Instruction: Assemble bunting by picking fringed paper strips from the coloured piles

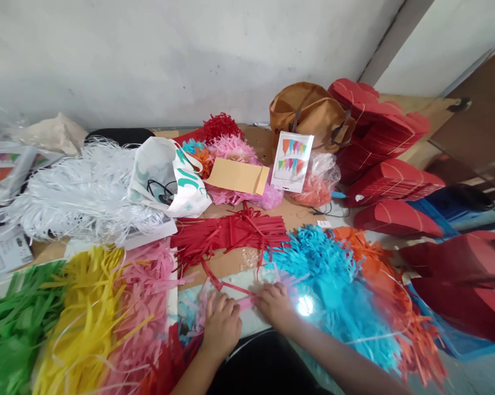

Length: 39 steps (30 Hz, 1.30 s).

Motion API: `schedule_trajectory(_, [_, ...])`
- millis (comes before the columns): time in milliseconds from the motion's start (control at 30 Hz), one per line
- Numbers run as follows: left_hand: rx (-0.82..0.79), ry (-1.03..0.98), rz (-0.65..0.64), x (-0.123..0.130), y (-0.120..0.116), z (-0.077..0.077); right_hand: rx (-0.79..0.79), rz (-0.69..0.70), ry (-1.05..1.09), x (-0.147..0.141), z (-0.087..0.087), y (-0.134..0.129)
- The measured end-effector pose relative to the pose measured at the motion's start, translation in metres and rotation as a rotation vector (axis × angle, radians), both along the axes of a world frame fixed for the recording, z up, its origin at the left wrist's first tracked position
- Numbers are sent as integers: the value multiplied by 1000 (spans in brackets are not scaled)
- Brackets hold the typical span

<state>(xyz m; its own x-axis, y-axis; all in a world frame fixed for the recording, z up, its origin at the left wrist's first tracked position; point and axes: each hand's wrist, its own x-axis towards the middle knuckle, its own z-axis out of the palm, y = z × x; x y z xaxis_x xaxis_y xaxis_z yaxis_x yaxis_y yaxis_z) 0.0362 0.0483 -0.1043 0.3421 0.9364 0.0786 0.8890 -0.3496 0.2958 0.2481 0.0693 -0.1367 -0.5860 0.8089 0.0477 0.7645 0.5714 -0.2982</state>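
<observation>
At the near edge of the table, my left hand [223, 322] has its fingers curled on pink and red paper strips. My right hand [275, 305] is just to its right, fingers bent over the other end of a pink strip [246, 303] that runs between both hands. A red strip [236, 287] crosses just beyond it. Past the hands lies a bundle of red fringed paper [235, 231]. Blue fringed paper [333, 280] is right of my right hand; pink fringe [146, 291] lies to the left of my left hand.
Yellow fringe [83, 312] and green fringe [21, 323] lie left. White fringe [78, 192], a white bag [152, 164], an envelope [237, 175], a printed card [292, 162] and a brown bag [307, 112] stand behind. Orange fringe [379, 274] and red stacks [395, 181] are right.
</observation>
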Motion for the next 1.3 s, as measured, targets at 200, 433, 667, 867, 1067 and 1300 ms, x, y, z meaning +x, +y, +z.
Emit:
schedule_trajectory(200, [97, 24, 4, 5, -3, -3, -42, -38, -33, -7, 18, 10])
schedule_trajectory(433, [111, 13, 6, -1, -7, -13, 8, -15, -20, -13, 4, -6])
schedule_trajectory(667, [28, -32, 46, -13, -13, -13, -156, -218, 148, 29, 1, 7])
schedule_trajectory(867, [-57, -43, 102, -17, -9, -5, -251, -258, 260, 34, 16, 21])
schedule_trajectory(1067, [-101, 1, 123, -13, 0, -2, -335, -317, 116, 25, 24, 28])
schedule_trajectory(1300, [-39, 15, 107, -10, 6, -4, -274, -275, -59, 16, 29, 29])
